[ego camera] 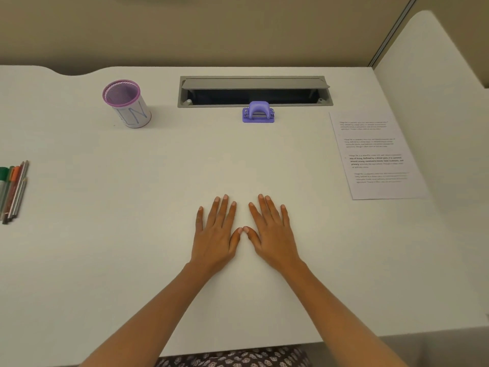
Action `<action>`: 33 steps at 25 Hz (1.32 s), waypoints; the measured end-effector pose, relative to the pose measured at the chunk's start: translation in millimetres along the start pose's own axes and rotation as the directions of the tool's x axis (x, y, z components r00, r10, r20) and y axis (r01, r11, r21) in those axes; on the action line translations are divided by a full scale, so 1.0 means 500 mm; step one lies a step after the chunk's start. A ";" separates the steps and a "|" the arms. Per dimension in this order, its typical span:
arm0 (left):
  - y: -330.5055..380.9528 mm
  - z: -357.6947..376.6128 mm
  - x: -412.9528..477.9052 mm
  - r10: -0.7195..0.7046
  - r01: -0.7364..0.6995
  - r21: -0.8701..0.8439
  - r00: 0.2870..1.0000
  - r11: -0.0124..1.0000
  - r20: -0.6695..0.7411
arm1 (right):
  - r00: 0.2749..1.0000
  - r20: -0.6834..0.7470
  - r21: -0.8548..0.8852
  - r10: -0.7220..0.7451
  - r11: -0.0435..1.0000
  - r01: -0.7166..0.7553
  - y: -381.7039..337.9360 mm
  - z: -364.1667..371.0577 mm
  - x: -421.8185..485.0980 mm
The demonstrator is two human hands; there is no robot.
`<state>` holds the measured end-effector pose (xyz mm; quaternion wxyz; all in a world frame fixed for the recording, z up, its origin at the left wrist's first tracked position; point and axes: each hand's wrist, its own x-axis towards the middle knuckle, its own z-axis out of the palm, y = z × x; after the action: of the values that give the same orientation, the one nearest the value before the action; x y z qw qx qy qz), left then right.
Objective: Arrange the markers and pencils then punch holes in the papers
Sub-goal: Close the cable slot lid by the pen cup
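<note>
My left hand (215, 231) and my right hand (272, 231) lie flat, palms down, side by side on the white desk (132, 234), thumbs almost touching, fingers spread, holding nothing. Several markers and pencils (13, 189) lie in a bundle at the far left edge, partly cut off by the frame. A purple mesh pen cup (127, 103) with a white paper wrap stands empty at the back left. A purple hole punch (258, 112) sits at the back centre. Printed papers (375, 157) lie at the right.
An open grey cable tray (254, 91) is sunk into the desk just behind the hole punch. A beige partition wall stands behind, and a white side panel (436, 62) rises at the right. The desk's front edge runs under my forearms.
</note>
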<state>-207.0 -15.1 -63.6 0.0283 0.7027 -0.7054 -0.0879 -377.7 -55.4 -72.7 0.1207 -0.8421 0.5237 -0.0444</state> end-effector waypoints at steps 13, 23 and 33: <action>-0.014 -0.012 0.096 0.015 -0.015 0.022 1.000 1.000 0.010 | 0.989 0.100 -0.070 -0.108 0.991 0.115 0.008 -0.026 0.127; -0.061 -0.033 0.177 -0.035 0.035 0.060 0.999 0.998 -0.001 | 0.990 0.112 -0.105 0.080 0.992 -0.068 0.060 -0.058 0.238; -0.076 -0.030 0.180 -0.068 0.069 0.026 0.998 0.997 -0.004 | 0.953 -0.052 -0.036 0.299 0.953 -0.301 0.068 -0.037 0.195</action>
<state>-168.1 -105.7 -62.7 0.0172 0.7269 -0.6820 -0.0787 -367.3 -159.6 -68.5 0.0957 -0.7540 0.6490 -0.0334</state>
